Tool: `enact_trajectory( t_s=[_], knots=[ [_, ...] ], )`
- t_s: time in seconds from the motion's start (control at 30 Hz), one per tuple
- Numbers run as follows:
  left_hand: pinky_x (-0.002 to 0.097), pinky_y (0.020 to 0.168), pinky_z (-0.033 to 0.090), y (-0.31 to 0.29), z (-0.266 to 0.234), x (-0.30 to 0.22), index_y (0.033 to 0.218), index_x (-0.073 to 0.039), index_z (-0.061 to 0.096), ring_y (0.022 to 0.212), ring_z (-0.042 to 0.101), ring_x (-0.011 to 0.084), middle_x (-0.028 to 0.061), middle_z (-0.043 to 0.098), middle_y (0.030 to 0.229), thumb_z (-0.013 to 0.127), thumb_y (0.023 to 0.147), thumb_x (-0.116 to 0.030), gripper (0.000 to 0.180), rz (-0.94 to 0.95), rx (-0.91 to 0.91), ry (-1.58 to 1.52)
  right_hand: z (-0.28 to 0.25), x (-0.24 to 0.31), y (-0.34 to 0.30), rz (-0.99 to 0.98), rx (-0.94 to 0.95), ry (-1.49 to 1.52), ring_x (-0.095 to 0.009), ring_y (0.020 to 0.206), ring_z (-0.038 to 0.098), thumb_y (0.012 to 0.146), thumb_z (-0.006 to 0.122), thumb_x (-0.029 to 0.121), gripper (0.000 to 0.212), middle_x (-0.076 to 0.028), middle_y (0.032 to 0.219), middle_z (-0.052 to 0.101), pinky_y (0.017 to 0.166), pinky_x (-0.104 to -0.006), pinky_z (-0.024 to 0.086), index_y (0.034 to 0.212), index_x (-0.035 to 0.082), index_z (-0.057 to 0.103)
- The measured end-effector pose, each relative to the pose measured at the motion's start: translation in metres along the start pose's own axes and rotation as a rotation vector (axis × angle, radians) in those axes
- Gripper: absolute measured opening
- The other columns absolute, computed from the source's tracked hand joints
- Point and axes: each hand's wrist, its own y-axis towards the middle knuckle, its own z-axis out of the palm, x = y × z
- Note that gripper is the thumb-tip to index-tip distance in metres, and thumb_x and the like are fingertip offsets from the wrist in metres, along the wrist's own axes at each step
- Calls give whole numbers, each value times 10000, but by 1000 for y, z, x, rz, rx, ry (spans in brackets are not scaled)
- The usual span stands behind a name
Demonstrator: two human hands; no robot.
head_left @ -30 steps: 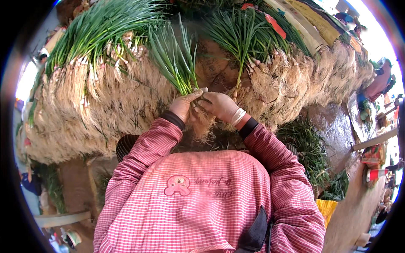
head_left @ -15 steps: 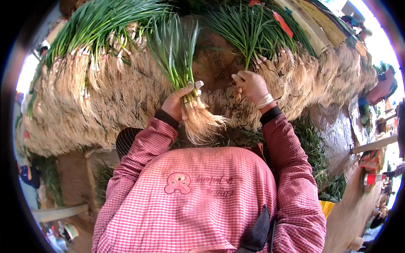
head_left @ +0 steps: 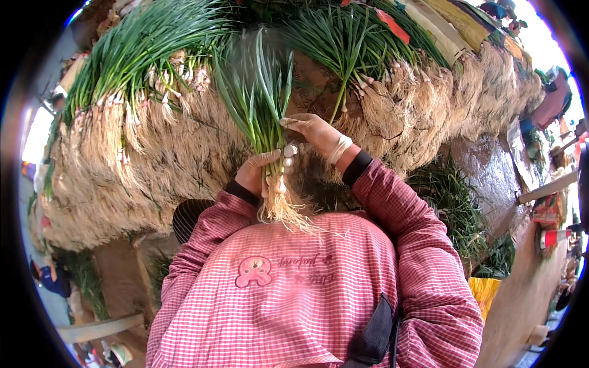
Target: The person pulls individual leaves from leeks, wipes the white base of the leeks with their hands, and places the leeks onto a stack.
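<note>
My left hand (head_left: 253, 173) is closed round a bunch of green garlic (head_left: 264, 126), upright, with its long leaves pointing away from me and its pale roots (head_left: 282, 208) hanging toward my chest. Two small white round tips (head_left: 289, 151) show at the bunch's right edge; whether they are covered fingertips or bulbs I cannot make out. My right hand (head_left: 319, 135), a white band round its wrist, reaches in from the right with fingers stretched out. Its fingertips are at the stems, just above my left hand, and nothing shows held in them.
A thick heap of green garlic (head_left: 123, 122) lies at the left, roots facing me, and another heap (head_left: 417, 104) at the right. A red strip (head_left: 392, 26) lies on the right leaves. Loose greens (head_left: 457, 208) and a yellow bag (head_left: 485, 294) are beside my right arm.
My right hand has moved left from the right heap to the held bunch, and its fingers have straightened. The bunch has come slightly closer to my chest, still in my left hand.
</note>
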Motion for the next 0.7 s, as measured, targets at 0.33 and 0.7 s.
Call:
enact_trajectory(
  t_s=[0.33, 0.7],
  knots=[
    [362, 619, 532, 1, 2, -3, 1364, -43, 468, 766, 629, 165, 114, 625, 1229, 576, 955, -168, 441, 78, -112, 50, -16, 39, -50, -30, -135, -1900, -308, 965, 653, 903, 652, 261, 302, -150, 1043, 681, 852, -399, 506, 1056, 2, 668],
    [310, 651, 577, 7, -9, 8, 1102, -28, 622, 752, 663, 187, 80, 683, 918, 587, 964, -266, 278, 67, -299, 181, -1, 6, -73, -147, 164, -225, -206, 861, 636, 945, 616, 184, 193, -80, 928, 675, 830, -312, 510, 1029, 11, 619]
  ],
)
